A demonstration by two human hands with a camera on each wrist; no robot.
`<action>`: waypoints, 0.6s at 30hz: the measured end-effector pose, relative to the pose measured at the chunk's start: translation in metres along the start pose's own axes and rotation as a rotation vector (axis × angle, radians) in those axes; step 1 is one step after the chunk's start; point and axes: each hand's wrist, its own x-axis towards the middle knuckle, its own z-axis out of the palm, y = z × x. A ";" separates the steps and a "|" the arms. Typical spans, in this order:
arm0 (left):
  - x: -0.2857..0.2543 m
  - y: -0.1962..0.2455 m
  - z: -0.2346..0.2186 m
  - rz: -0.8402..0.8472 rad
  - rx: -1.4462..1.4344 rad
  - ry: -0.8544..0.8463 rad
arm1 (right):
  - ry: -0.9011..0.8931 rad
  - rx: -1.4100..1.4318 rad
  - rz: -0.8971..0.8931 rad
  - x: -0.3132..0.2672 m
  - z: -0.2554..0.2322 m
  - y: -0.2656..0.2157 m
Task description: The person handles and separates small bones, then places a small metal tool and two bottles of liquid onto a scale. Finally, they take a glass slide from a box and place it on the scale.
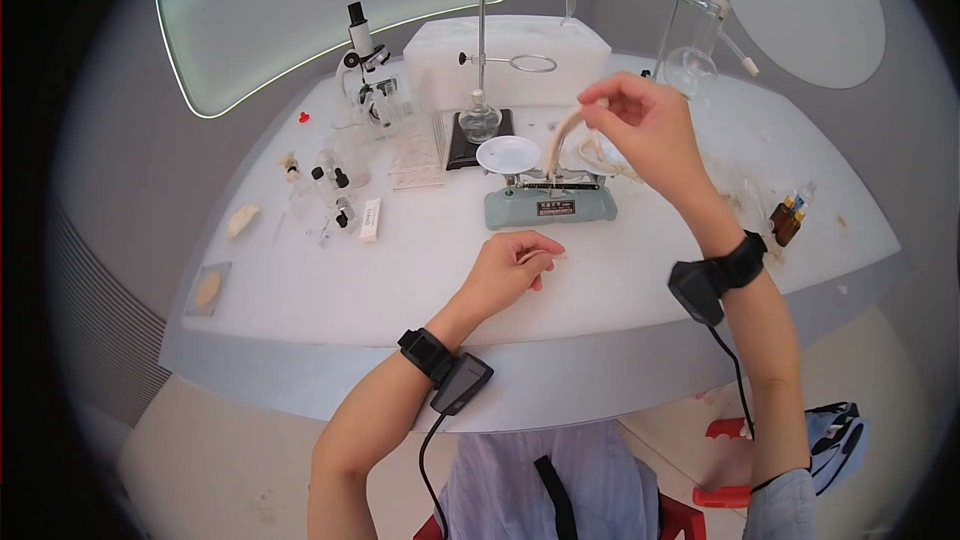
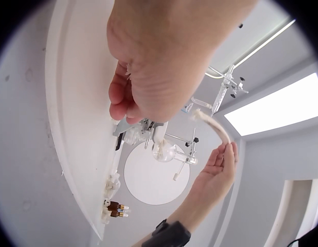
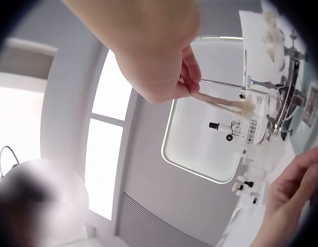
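My right hand (image 1: 648, 130) is raised over the balance and pinches one end of a long pale strip, like a piece of dried root (image 1: 565, 137). The strip bends downward, and its loose frayed end shows in the left wrist view. Below is a table balance (image 1: 500, 208) with a teal base. More pale strips (image 1: 592, 152) lie on its right pan, partly behind my right hand. Just in front of the balance, low over the table, my left hand (image 1: 508, 268) has curled fingers around a small pale piece (image 1: 543, 254), mostly hidden by the fingers.
A stand with a flask (image 1: 480, 120) rises behind the balance, and a microscope (image 1: 370, 75) is at back left. Dropper bottles (image 1: 342, 212) and a small white box (image 1: 370, 221) stand left. Brown vials (image 1: 788, 220) and pale scraps lie right. A round-bottom flask (image 1: 690, 68) is at back right.
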 end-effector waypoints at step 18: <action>-0.003 0.001 0.000 0.075 0.092 0.014 | -0.150 -0.330 -0.575 -0.058 0.066 0.017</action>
